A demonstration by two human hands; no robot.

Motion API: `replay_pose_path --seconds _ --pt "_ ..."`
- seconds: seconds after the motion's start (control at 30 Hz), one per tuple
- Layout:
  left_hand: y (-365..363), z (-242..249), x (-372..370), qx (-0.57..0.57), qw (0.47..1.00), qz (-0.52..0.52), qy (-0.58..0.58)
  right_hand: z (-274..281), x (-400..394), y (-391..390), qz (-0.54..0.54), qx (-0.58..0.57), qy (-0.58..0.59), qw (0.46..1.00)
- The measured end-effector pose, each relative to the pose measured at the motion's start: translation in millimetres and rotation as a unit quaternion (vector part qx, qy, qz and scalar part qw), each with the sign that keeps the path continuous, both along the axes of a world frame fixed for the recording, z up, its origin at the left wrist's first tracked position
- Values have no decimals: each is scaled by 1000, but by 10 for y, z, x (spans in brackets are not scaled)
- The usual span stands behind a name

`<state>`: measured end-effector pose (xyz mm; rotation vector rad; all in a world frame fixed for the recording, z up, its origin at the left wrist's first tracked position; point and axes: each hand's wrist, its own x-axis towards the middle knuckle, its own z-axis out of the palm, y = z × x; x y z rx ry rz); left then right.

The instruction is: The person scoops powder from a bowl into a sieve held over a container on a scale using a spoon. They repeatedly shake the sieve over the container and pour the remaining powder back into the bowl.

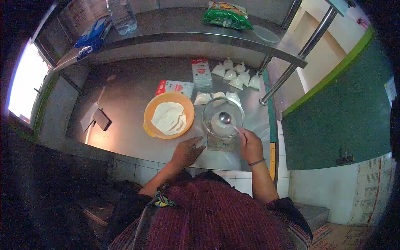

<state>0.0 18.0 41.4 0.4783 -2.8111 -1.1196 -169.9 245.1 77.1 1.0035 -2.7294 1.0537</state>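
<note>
My right hand (251, 146) is closed on the handle of a metal spoon (225, 118). The spoon's bowl is over a clear glass bowl (206, 125) with a little white powder (220, 126) in its bottom. Beneath the glass bowl is a flat kitchen scale (217, 144), its front part showing. Beside the scale's left edge, my left hand (187, 152) rests low over the counter with fingers apart and nothing clearly in them. An orange plastic bowl (148, 129) stands to the left, holding a heap of white flour-like powder (167, 118).
Behind the bowls are two red-and-white packets (201, 73) (177, 86) and several small tied bags of white powder (236, 82). A phone (102, 119) leans at the left. Overhead, a metal shelf (175, 38) carries a green bag (227, 16), a water bottle (121, 16) and a blue packet (93, 35).
</note>
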Motion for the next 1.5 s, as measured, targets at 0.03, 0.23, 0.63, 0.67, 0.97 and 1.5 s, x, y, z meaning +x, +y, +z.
replay_pose_path --seconds 0.03,0.23,0.63,0.67,0.97,1.5 --pt "-9 -40 -6 0 1000 0 1 -28 19 -15 26 -7 -14 1000" --pt "-43 -237 -5 -56 993 -64 82 -73 19 3 22 33 -72 997" --pt "-40 -248 16 -66 992 -47 99 -81 -122 52 16 79 -43 996" --pt "-60 -334 10 -61 992 -59 95 -161 -160 66 26 67 7 997" --pt "-25 -278 -59 -68 992 -47 100 -95 -4 159 12 179 27 983" --pt "91 82 -126 -14 997 -26 75 2 60 181 -4 47 -61 997"
